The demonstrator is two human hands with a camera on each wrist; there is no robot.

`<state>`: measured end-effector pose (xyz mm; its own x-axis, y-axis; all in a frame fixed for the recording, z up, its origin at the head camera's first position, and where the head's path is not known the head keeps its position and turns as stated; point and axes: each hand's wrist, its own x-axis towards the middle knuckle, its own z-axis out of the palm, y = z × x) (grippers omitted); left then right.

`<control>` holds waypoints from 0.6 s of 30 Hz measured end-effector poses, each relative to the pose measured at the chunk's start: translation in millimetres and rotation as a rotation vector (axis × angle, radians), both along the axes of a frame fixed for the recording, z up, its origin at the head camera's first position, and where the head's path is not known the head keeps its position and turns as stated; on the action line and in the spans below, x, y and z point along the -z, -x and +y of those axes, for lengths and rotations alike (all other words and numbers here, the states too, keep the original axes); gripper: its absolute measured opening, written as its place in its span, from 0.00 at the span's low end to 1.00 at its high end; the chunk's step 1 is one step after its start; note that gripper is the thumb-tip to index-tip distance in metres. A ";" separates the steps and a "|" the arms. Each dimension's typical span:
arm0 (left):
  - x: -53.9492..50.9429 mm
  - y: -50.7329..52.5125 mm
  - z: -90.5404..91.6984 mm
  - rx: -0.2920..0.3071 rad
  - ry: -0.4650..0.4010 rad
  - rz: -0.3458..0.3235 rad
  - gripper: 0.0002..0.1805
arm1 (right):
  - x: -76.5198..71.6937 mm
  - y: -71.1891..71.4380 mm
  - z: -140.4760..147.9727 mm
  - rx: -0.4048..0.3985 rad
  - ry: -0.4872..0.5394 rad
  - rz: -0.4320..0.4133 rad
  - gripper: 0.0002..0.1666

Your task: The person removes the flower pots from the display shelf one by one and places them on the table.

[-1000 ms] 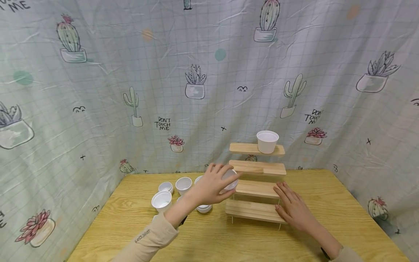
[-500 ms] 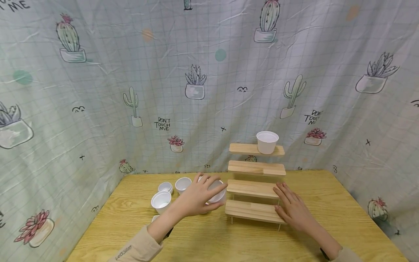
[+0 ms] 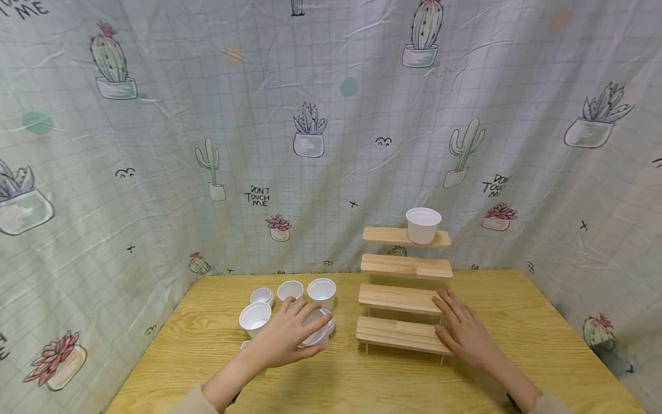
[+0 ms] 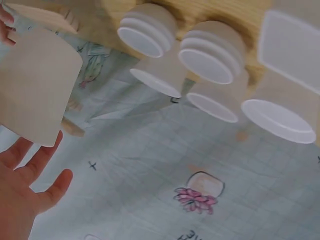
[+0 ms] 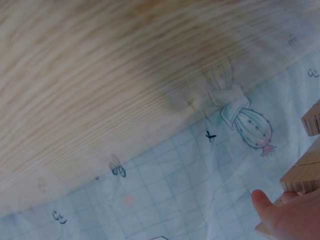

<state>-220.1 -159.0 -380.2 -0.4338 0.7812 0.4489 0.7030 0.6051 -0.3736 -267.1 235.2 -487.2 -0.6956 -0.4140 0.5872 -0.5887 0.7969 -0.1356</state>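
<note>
In the head view my left hand [image 3: 279, 336] holds a white plastic cup [image 3: 315, 332] by its side, above the table and left of the stepped wooden shelf [image 3: 398, 297]. In the left wrist view, the cup [image 4: 40, 85] is seen side-on, with fingertips against its lower edge. My right hand [image 3: 462, 328] rests on the right end of the shelf's two lower boards, fingers extended. The right wrist view shows that hand [image 5: 295, 215] touching the board ends. Another white cup [image 3: 422, 226] stands upright on the top board, toward its right end.
Left of the shelf stand several white cups, among them a large one [image 3: 256, 318], one [image 3: 322, 292] at the back and a small stack [image 3: 261, 296]. A square-edged white container [image 4: 290, 47] lies nearest the left wrist camera. A cactus-print curtain [image 3: 310, 190] surrounds the wooden table [image 3: 372, 385].
My left hand has carried the cup left and down, away from the shelf toward the group of cups. The right hand has stayed at the shelf's right end.
</note>
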 end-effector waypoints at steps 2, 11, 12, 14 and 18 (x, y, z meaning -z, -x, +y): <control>4.9 -1.5 -5.6 -0.008 -0.005 -0.010 0.28 | 0.2 -0.4 0.4 0.001 0.004 -0.005 0.37; 20.3 -4.8 -27.2 -0.057 -0.009 -0.044 0.30 | 1.0 -0.8 0.7 0.010 0.001 -0.011 0.37; 22.2 -4.8 -29.2 -0.063 -0.005 -0.047 0.31 | 1.1 -0.7 0.6 0.011 0.000 -0.012 0.37; 26.3 -4.8 -33.3 -0.073 0.005 -0.056 0.31 | 1.5 -0.3 0.6 0.012 -0.001 -0.014 0.37; 34.7 -3.6 -40.5 -0.088 0.017 -0.062 0.31 | 1.5 0.3 0.5 0.013 0.001 -0.011 0.37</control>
<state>-216.5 -199.5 -415.0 -0.5281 0.7460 0.4057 0.6694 0.6597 -0.3417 -267.5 235.7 -488.6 -0.7073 -0.4044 0.5799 -0.5767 0.8045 -0.1424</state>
